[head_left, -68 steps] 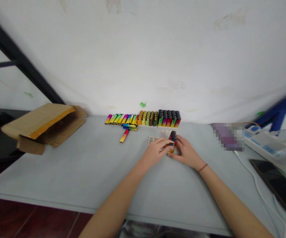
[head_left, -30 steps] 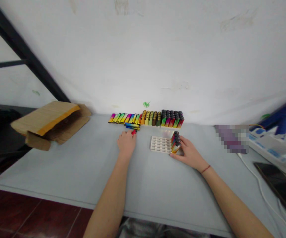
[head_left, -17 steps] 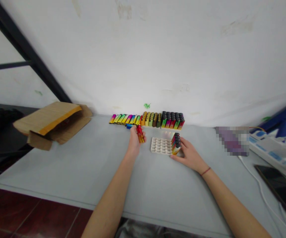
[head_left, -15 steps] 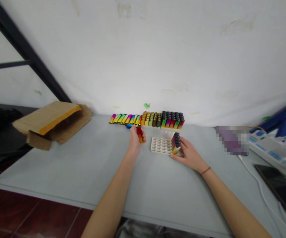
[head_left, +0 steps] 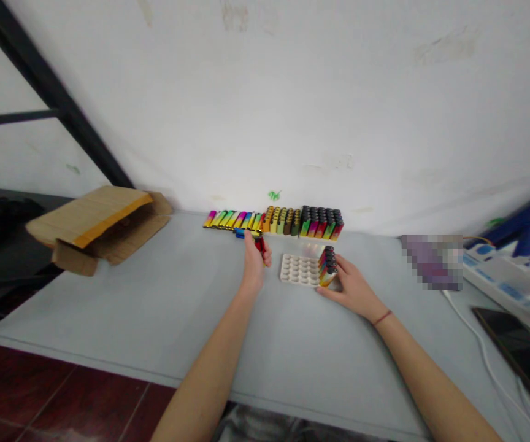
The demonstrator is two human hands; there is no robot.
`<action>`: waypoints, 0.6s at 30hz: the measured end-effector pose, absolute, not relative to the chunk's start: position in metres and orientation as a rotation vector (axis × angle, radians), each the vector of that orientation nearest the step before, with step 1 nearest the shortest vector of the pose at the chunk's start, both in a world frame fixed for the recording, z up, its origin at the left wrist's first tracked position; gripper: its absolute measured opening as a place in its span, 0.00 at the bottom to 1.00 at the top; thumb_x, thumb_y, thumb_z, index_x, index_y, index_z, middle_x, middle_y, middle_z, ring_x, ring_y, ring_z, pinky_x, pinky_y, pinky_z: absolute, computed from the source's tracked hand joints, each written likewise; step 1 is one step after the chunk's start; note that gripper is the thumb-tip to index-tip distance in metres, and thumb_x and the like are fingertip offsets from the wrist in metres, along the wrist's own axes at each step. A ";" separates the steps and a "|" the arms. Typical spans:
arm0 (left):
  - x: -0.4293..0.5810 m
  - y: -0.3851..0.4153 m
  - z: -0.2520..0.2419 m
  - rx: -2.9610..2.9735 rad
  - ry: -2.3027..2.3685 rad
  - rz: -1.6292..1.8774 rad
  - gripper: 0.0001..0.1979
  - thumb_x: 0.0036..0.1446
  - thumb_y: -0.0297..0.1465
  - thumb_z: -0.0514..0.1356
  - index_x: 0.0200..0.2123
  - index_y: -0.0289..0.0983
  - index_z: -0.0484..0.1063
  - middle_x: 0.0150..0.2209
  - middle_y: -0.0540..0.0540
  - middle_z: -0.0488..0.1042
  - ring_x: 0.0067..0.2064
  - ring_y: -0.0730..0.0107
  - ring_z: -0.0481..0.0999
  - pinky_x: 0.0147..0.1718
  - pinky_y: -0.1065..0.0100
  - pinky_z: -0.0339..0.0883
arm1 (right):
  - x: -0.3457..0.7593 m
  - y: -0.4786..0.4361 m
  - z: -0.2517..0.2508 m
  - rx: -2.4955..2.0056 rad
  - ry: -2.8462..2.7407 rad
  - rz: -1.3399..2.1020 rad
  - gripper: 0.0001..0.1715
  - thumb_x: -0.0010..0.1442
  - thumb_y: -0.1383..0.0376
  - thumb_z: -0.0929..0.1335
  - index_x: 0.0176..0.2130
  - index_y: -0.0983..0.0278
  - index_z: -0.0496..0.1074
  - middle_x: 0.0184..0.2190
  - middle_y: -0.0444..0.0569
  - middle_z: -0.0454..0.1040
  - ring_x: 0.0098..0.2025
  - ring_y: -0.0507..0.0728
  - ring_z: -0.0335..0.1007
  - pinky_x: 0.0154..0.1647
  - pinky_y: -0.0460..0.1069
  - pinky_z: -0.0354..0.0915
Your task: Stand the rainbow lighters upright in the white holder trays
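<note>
My left hand [head_left: 253, 265] is closed around a red lighter [head_left: 260, 244], held just left of a white tray [head_left: 298, 270] with rows of round sockets. A short column of rainbow lighters [head_left: 327, 265] with black caps stands at the tray's right end. My right hand [head_left: 350, 284] rests against that right end, fingers curled along the tray and touching the standing lighters. At the back by the wall lies a row of loose rainbow lighters [head_left: 232, 220], with a blue one [head_left: 241, 232] in front of it.
A block of upright lighters [head_left: 305, 221] stands against the wall. An open cardboard box [head_left: 96, 224] lies at the left. A power strip [head_left: 506, 274], white cables [head_left: 481, 350] and a dark phone [head_left: 520, 356] sit at the right. The table's front edge [head_left: 108, 374] runs below.
My left hand left the tray, reached to the loose lighters, picked up a red one and now holds it near the tray. My right hand stayed at the tray's right end.
</note>
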State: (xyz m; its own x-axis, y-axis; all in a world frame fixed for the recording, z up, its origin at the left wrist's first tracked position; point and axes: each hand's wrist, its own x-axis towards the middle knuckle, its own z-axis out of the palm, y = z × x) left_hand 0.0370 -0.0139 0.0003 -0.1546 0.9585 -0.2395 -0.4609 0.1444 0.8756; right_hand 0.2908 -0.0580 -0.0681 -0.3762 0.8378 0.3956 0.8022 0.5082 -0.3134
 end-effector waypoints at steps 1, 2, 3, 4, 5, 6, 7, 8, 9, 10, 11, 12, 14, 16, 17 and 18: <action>0.037 -0.014 0.000 0.606 1.097 1.382 0.33 0.61 0.59 0.43 0.16 0.40 0.55 0.12 0.56 0.51 0.13 0.79 0.50 0.12 0.74 0.47 | 0.291 -0.058 -0.068 -1.340 -2.248 0.095 0.43 0.60 0.40 0.66 0.62 0.64 0.64 0.62 0.63 0.66 0.63 0.71 0.63 0.64 0.67 0.61; 0.037 -0.015 0.000 0.597 1.104 1.378 0.33 0.61 0.58 0.44 0.15 0.40 0.54 0.11 0.56 0.49 0.13 0.79 0.49 0.12 0.74 0.45 | 0.291 -0.058 -0.068 -1.339 -2.249 0.095 0.43 0.60 0.40 0.66 0.62 0.64 0.64 0.62 0.63 0.65 0.63 0.71 0.63 0.64 0.67 0.61; 0.037 -0.015 0.000 0.591 1.109 1.379 0.32 0.62 0.56 0.45 0.15 0.40 0.53 0.11 0.56 0.48 0.12 0.79 0.48 0.12 0.74 0.44 | 0.291 -0.058 -0.068 -1.338 -2.248 0.094 0.43 0.60 0.40 0.66 0.62 0.64 0.64 0.62 0.63 0.65 0.63 0.71 0.62 0.64 0.67 0.61; 0.037 -0.016 0.000 0.585 1.113 1.385 0.31 0.63 0.53 0.45 0.15 0.40 0.53 0.11 0.57 0.47 0.12 0.79 0.47 0.12 0.74 0.42 | 0.291 -0.058 -0.068 -1.337 -2.247 0.092 0.43 0.60 0.40 0.66 0.62 0.65 0.64 0.62 0.64 0.66 0.63 0.71 0.62 0.64 0.67 0.61; 0.037 -0.016 0.000 0.576 1.118 1.389 0.29 0.64 0.49 0.46 0.14 0.40 0.52 0.11 0.57 0.46 0.12 0.80 0.46 0.12 0.75 0.41 | 0.291 -0.058 -0.069 -1.335 -2.246 0.089 0.43 0.60 0.40 0.66 0.62 0.66 0.65 0.62 0.64 0.66 0.63 0.71 0.62 0.64 0.67 0.61; 0.038 -0.016 0.001 0.565 1.124 1.393 0.28 0.64 0.46 0.46 0.14 0.40 0.52 0.11 0.57 0.45 0.12 0.80 0.45 0.12 0.75 0.40 | 0.291 -0.058 -0.069 -1.332 -2.245 0.086 0.44 0.60 0.40 0.66 0.62 0.66 0.65 0.61 0.65 0.66 0.63 0.71 0.63 0.64 0.67 0.61; 0.038 -0.016 0.002 0.553 1.132 1.399 0.26 0.64 0.43 0.45 0.14 0.40 0.52 0.11 0.57 0.45 0.12 0.80 0.44 0.12 0.75 0.39 | 0.291 -0.057 -0.070 -1.330 -2.243 0.084 0.44 0.60 0.40 0.66 0.62 0.67 0.65 0.61 0.65 0.66 0.63 0.72 0.63 0.64 0.67 0.61; 0.038 -0.016 0.004 0.541 1.138 1.408 0.25 0.64 0.41 0.45 0.15 0.40 0.52 0.11 0.57 0.45 0.12 0.80 0.44 0.12 0.75 0.38 | 0.291 -0.057 -0.070 -1.327 -2.241 0.082 0.44 0.60 0.40 0.66 0.62 0.67 0.65 0.61 0.66 0.66 0.63 0.72 0.63 0.64 0.67 0.61; 0.038 -0.016 0.005 0.531 1.143 1.422 0.24 0.64 0.39 0.44 0.15 0.40 0.51 0.11 0.57 0.45 0.12 0.80 0.43 0.12 0.75 0.38 | 0.291 -0.057 -0.070 -1.324 -2.239 0.081 0.44 0.60 0.40 0.66 0.62 0.66 0.65 0.61 0.66 0.66 0.63 0.72 0.63 0.64 0.68 0.61; 0.038 -0.016 0.006 0.522 1.146 1.441 0.24 0.63 0.38 0.44 0.15 0.40 0.51 0.11 0.57 0.45 0.12 0.80 0.43 0.12 0.75 0.37 | 0.291 -0.057 -0.070 -1.322 -2.238 0.081 0.43 0.60 0.40 0.66 0.62 0.66 0.65 0.61 0.65 0.66 0.63 0.72 0.63 0.63 0.68 0.62; 0.038 -0.016 0.007 0.514 1.148 1.462 0.23 0.63 0.37 0.44 0.15 0.40 0.51 0.11 0.57 0.45 0.12 0.80 0.43 0.12 0.75 0.37 | 0.291 -0.057 -0.070 -1.319 -2.239 0.081 0.43 0.60 0.40 0.66 0.62 0.66 0.65 0.61 0.65 0.66 0.63 0.72 0.63 0.63 0.68 0.62; 0.038 -0.016 0.008 0.507 1.146 1.478 0.22 0.63 0.37 0.43 0.15 0.40 0.51 0.11 0.57 0.45 0.12 0.79 0.43 0.12 0.75 0.37 | 0.291 -0.057 -0.070 -1.319 -2.240 0.080 0.43 0.60 0.40 0.66 0.62 0.66 0.65 0.61 0.65 0.66 0.63 0.72 0.63 0.63 0.68 0.62; 0.038 -0.017 0.008 0.488 1.137 1.491 0.22 0.63 0.36 0.43 0.16 0.40 0.51 0.12 0.57 0.45 0.13 0.79 0.43 0.13 0.75 0.37 | 0.291 -0.057 -0.070 -1.320 -2.242 0.071 0.43 0.60 0.40 0.66 0.62 0.66 0.65 0.61 0.65 0.66 0.63 0.72 0.63 0.63 0.68 0.62; 0.038 -0.017 0.007 0.472 1.131 1.493 0.21 0.63 0.36 0.43 0.17 0.40 0.51 0.12 0.57 0.45 0.13 0.79 0.43 0.13 0.75 0.37 | 0.292 -0.057 -0.071 -1.320 -2.244 0.064 0.43 0.60 0.40 0.66 0.62 0.65 0.64 0.61 0.65 0.67 0.63 0.72 0.63 0.63 0.68 0.62; 0.038 -0.017 0.006 0.468 1.131 1.495 0.21 0.63 0.36 0.43 0.17 0.40 0.51 0.12 0.57 0.45 0.13 0.79 0.43 0.13 0.75 0.37 | 0.292 -0.057 -0.071 -1.318 -2.244 0.061 0.42 0.60 0.41 0.66 0.62 0.64 0.64 0.61 0.64 0.67 0.63 0.72 0.63 0.64 0.68 0.62; 0.039 -0.017 0.005 0.465 1.130 1.498 0.21 0.63 0.36 0.43 0.17 0.40 0.51 0.13 0.57 0.45 0.13 0.79 0.43 0.13 0.75 0.37 | 0.292 -0.057 -0.071 -1.316 -2.245 0.060 0.42 0.60 0.41 0.66 0.62 0.64 0.64 0.61 0.63 0.67 0.63 0.72 0.63 0.64 0.68 0.61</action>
State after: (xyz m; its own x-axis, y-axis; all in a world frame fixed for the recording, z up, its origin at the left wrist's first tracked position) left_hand 0.0388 -0.0173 0.0049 -0.2762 0.9150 -0.2943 -0.5343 0.1084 0.8383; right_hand 0.2919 -0.0570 -0.0713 -0.3833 0.8222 0.4208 0.7984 0.5240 -0.2967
